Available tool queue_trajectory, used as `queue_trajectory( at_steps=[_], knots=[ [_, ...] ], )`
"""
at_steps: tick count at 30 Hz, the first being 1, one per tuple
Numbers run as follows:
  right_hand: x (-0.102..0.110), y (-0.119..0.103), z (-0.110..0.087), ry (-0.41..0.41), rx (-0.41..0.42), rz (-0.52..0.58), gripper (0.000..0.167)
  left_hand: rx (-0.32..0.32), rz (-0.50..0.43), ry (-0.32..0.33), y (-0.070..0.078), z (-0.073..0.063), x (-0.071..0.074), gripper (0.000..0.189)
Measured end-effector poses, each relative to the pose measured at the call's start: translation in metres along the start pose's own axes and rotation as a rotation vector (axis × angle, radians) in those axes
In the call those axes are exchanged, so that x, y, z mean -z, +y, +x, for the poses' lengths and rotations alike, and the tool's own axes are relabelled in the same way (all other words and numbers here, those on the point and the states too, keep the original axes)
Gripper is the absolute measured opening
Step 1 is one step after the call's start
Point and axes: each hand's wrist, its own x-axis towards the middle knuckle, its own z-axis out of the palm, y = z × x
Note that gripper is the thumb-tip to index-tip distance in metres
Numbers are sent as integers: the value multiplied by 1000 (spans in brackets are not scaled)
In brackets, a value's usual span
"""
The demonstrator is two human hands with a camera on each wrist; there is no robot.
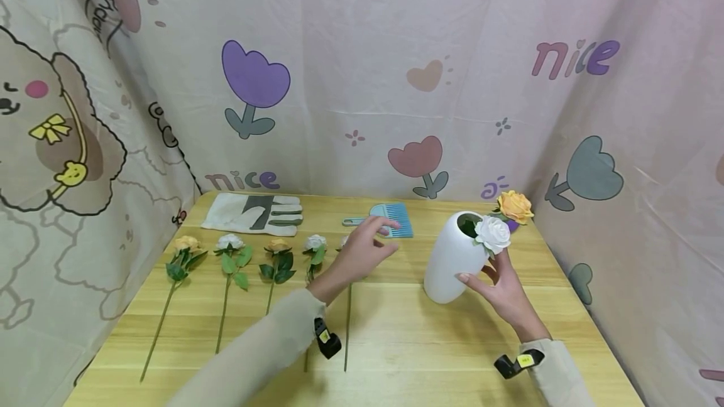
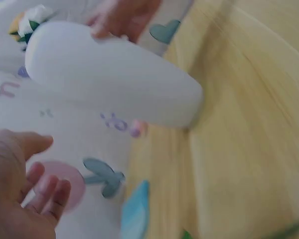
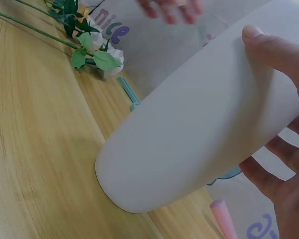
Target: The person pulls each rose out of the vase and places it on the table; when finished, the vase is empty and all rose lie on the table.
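Observation:
My right hand grips the white vase from its right side, the thumb on the near face and the fingers behind. The vase's base touches the table. A white rose and a yellow-orange rose lean out over the rim on the right. My left hand hovers left of the vase, apart from it, with loosely bent fingers and nothing held. In the left wrist view the same left hand is beside the vase. The right thumb presses the vase wall in the right wrist view.
Several long-stemmed roses lie in a row on the left, including a yellow rose and a white rose; one is partly behind the left hand. At the back are a white-and-grey glove and a blue toothed tool. Printed curtains border the table.

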Motion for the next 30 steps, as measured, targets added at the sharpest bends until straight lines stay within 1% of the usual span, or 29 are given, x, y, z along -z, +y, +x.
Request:
queue_trajectory(
  at_steps=[2,4,8,10,12,15,18,23,26,28,30],
  knots=[
    [0,0,0,1,2,-4,105,-67,-11,-26,13,6,-6,31],
    [0,1,0,2,4,-6,105,-156,-6,-50,24,11,-14,28],
    [0,2,0,0,14,-9,106,-332,49,-100,46,20,-30,24],
    [0,2,1,-1,20,-7,107,-393,83,-117,55,24,-37,25],
    [0,2,1,-3,26,-6,107,-431,121,-137,63,28,-43,28],
    [0,3,0,-10,25,1,107,-470,171,-178,72,34,-50,32],
    [0,3,0,-15,22,2,107,-491,262,-211,77,38,-55,37],
    [-1,3,0,-8,39,12,106,-511,484,-235,79,41,-61,41],
    [-1,1,-1,-6,33,21,104,-530,573,-227,81,40,-64,45],
    [-2,0,0,-1,32,25,104,-540,606,-198,83,40,-67,46],
    [-2,0,0,0,28,29,105,-539,618,-170,85,40,-69,45]
  ],
)
